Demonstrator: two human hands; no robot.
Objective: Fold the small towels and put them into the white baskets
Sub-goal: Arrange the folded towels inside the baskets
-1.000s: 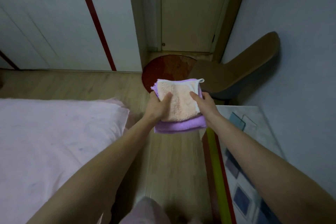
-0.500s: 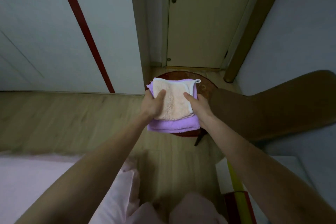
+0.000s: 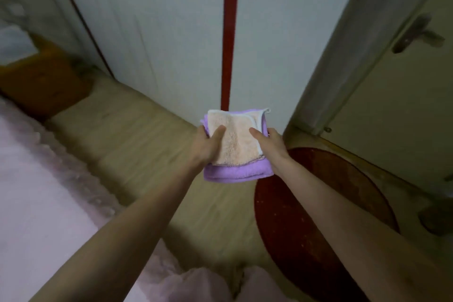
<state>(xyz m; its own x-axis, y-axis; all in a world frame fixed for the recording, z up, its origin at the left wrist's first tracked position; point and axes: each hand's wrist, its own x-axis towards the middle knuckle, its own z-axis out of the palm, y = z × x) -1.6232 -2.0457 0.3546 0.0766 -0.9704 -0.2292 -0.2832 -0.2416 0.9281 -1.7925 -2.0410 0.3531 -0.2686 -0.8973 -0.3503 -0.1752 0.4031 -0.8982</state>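
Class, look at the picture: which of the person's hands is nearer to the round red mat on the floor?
Right. The right hand grips the towels just beside the red mat; the left hand holds the stack's far side.

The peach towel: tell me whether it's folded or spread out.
Folded. The peach towel lies as a compact square atop the folded purple towel, with the left hand and right hand gripping the stack.

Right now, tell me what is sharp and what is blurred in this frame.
Head view: the folded towels and both hands, left hand and right hand, read fairly sharp; the door handle and bed edge are smeared by motion blur; wide-angle distortion bows the wardrobe; lighting is dim and flat.
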